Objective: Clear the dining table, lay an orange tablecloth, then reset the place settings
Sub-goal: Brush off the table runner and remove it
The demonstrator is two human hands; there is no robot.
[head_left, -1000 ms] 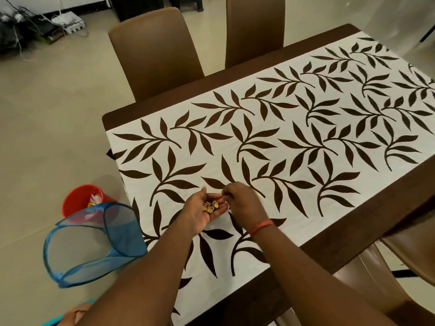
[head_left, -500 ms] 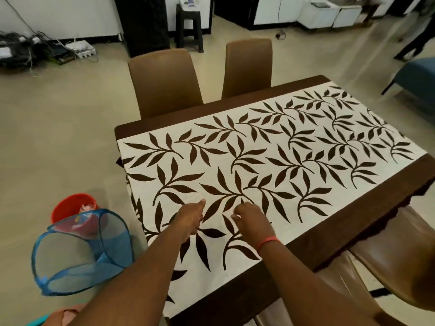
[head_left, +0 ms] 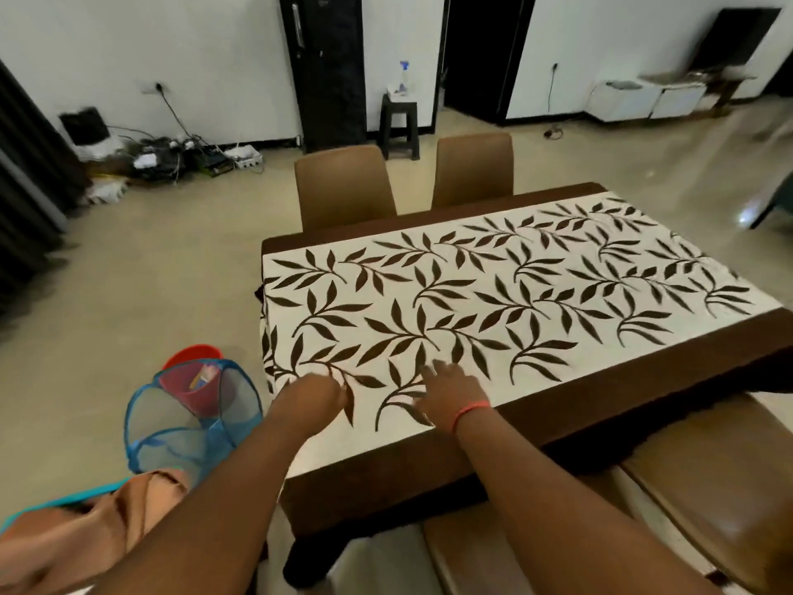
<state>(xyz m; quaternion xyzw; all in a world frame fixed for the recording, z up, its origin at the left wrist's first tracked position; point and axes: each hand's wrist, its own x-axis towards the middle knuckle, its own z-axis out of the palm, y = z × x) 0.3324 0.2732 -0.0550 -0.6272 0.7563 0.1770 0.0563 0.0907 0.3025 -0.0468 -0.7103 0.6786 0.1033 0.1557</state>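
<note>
Tablecloth (head_left: 515, 294) — long axis left-near to right-far.

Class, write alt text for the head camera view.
Both hands, left hand and right hand, rest on a white tablecloth with brown leaves covering a dining table. A blue mesh basket and brown chairs stand nearby.

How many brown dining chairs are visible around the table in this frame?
4. Two stand side by side at the far edge of the table: one chair and another. Two sit at the near edge: one and one. Others may be out of view.
</note>
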